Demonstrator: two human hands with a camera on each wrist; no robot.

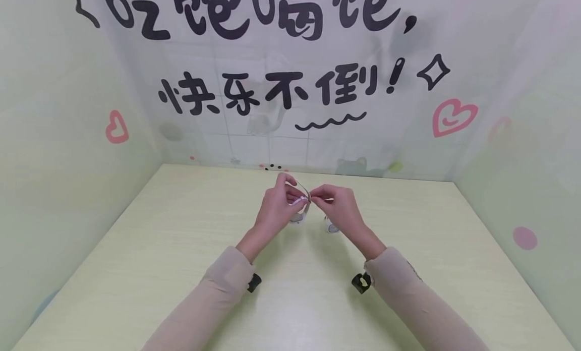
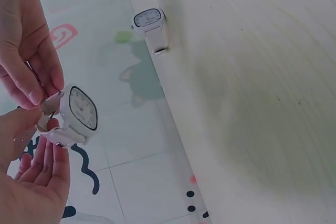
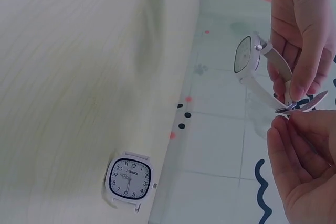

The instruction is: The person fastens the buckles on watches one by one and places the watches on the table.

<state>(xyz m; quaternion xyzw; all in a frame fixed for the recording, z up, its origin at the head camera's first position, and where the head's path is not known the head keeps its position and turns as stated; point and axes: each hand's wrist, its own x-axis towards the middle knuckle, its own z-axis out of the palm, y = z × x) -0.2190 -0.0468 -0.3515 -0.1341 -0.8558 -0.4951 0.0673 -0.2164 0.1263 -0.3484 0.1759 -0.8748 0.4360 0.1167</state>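
Observation:
A white wristwatch point(image 2: 82, 109) with a squarish dial is held up above the table, its strap bent into a loop. My left hand point(image 1: 280, 203) pinches the strap between thumb and fingers. From the other side my right hand point(image 1: 339, 206) pinches the strap at the metal buckle point(image 3: 286, 108), the fingertips of both hands close together. One strap end sticks up past the fingers in the head view. A second white wristwatch point(image 3: 128, 179) lies on the table, partly hidden behind my right hand in the head view.
The pale wooden table point(image 1: 290, 300) runs back to a printed wall sheet point(image 1: 290, 53) with black characters. Side panels point(image 1: 68, 154) enclose the table on left and right. Each forearm wears a beige sleeve, with a black wrist camera point(image 1: 361, 282) below the right cuff.

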